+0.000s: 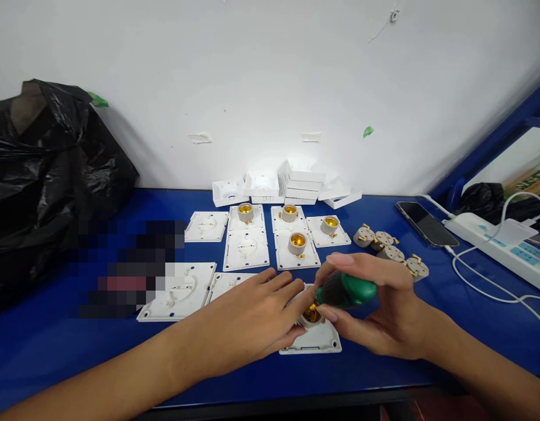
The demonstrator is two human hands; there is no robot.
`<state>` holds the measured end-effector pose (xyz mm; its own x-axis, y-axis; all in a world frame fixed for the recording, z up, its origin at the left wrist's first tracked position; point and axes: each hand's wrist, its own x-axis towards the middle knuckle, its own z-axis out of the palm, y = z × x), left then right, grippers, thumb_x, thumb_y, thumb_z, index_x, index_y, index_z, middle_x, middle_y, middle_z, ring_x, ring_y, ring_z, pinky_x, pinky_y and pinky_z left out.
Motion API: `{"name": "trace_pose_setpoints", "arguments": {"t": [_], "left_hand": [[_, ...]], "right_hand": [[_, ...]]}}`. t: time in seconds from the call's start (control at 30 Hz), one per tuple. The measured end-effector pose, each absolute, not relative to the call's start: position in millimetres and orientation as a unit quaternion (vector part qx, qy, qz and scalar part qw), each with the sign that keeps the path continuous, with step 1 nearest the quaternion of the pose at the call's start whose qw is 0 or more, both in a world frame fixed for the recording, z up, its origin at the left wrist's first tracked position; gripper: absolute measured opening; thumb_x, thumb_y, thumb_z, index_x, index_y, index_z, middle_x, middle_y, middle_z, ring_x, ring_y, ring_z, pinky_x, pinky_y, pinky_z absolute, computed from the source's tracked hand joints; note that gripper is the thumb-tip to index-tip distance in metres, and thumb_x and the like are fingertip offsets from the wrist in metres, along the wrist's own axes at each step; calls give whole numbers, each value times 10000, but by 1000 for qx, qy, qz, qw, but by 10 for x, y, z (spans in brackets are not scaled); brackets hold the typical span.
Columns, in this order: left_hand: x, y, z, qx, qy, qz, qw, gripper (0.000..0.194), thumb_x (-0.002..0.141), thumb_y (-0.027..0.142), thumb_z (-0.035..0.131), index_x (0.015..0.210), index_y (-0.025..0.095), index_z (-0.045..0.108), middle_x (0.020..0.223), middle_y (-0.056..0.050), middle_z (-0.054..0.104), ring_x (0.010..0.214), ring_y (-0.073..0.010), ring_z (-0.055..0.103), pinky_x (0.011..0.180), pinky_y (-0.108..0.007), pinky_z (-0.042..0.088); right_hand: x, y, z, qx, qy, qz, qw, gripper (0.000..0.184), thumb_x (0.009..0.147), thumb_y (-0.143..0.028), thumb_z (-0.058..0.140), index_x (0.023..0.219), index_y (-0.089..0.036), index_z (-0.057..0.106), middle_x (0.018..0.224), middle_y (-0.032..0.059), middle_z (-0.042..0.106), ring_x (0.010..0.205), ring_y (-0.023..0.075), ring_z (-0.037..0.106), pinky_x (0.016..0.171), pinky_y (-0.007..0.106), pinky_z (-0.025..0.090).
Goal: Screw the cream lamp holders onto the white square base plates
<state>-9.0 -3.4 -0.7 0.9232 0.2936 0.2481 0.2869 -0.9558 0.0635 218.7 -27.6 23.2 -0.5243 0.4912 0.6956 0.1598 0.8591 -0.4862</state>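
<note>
My right hand [379, 310] grips a screwdriver [349, 289] by its stubby green and black handle. The screwdriver leans down into a lamp socket [311, 316] lined with brass-coloured metal. That socket sits on a white square plate [314, 342] near the table's front edge. My left hand [265, 307] reaches across from the left, its fingers closed against the socket's side and rim. The screwdriver's tip and any screw under it are hidden by the fingers. Behind my hands, several white plates [248, 248] lie in rows, some carrying sockets [297, 242] of the same kind.
Loose sockets [391, 253] lie upside down at the right. Farther right are a phone [426, 223], a white power strip [506, 245] and white cables. White square boxes [303, 182] are stacked against the wall. A black plastic bag [55, 169] stands on the left of the blue table [261, 380].
</note>
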Motion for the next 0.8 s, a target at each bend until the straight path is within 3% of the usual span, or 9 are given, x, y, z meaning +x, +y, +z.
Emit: {"name": "trace_pose_setpoints", "arguments": {"t": [0.23,0.47,0.8], "left_hand": [[-82,-32,4,982,150,117,11,193,1081,337,510,1173,175,564,1124,-99,699,1107,-276,670,1006,-421,505],[-76,-40,12,982,155,111,9,207,1080,335,512,1197,169,556,1125,-103,699,1137,-280,663,1011,-417,504],[-78,-35,16,982,153,107,16,207,1072,327,528,1200,166,555,1138,-104,696,1154,-283,655,1016,-416,500]], "right_hand": [[2191,-270,219,-191,-855,185,445,808,880,-25,662,1558,-299,319,1005,19,719,779,154,687,617,256,588],[2193,-273,222,-181,-853,191,451,815,870,-4,659,1557,-294,330,1173,48,724,914,149,702,752,265,612],[2212,-284,217,-179,-861,182,440,855,855,39,643,1569,-282,299,1178,26,698,934,125,670,787,232,579]]}}
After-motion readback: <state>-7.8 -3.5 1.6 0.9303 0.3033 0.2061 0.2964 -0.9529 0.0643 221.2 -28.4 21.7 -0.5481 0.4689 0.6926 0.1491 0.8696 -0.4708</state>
